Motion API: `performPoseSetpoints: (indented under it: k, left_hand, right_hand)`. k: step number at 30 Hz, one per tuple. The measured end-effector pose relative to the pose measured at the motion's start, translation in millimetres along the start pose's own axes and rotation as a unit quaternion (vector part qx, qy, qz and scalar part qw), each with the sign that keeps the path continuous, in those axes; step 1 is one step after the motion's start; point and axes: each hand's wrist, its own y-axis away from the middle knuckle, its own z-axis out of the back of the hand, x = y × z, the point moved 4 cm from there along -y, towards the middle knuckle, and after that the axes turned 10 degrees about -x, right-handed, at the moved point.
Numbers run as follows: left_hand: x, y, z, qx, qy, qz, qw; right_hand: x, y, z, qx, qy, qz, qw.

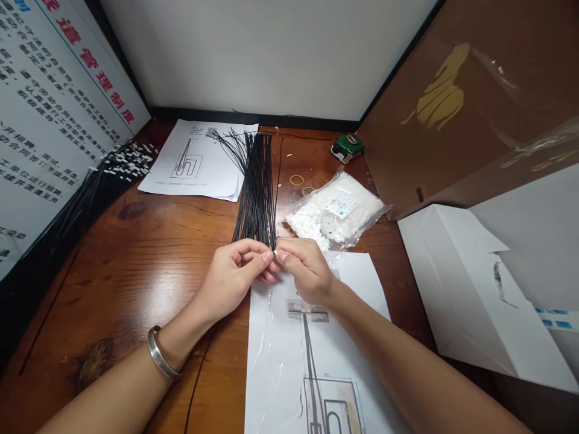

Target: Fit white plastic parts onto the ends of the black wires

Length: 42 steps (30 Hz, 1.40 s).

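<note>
My left hand and my right hand meet fingertip to fingertip at the near end of a bundle of thin black wires lying on the wooden table. Both hands are closed in a pinch on a wire end; a tiny white piece shows between the fingertips. A silver bracelet circles my left wrist. Under my right hand lies a laminated drawing sheet.
A plastic bag of small white parts lies right of the wires. A paper drawing sits at the back. Wires with white ends lean at the left by a poster. Rubber bands, a green tape dispenser, white boxes at right.
</note>
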Motion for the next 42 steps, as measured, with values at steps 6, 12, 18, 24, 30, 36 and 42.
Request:
performPoseSetpoints:
  k: [6,12,18,24,30,36,42]
  left_hand:
    - [-0.9,-0.3,-0.2,0.004,0.006,-0.002,1.000]
    - [-0.9,-0.6,-0.8,0.011,0.021,0.010,1.000]
    - [0.6,-0.2,-1.5,0.013,0.014,0.008,1.000]
    - [1.2,-1.5,0.1,0.006,0.006,-0.003,1.000]
    - [0.1,-1.0,0.0,0.010,0.012,0.000,1.000]
    - [0.9,-0.9,0.9,0.012,0.001,-0.007,1.000]
    - [1.2,-1.2,1.4,0.009,0.001,-0.007,1.000]
  right_hand:
    - [1.1,0.7,0.4,-0.002,0.015,0.011,1.000]
    - [1.1,-0.2,-1.3,0.010,0.028,0.028,0.999]
    - [1.6,-0.6,-2.7,0.023,0.048,0.029,0.998]
    - [2.4,0.2,-2.8,0.012,0.074,0.024,0.997]
    - [3.0,0.8,-0.6,-0.016,0.067,0.046,0.997]
    - [5.5,-0.1,0.0,-0.018,0.061,0.048,0.997]
    - [4.6,-0.4,-1.6,0.006,0.059,0.039,0.997]
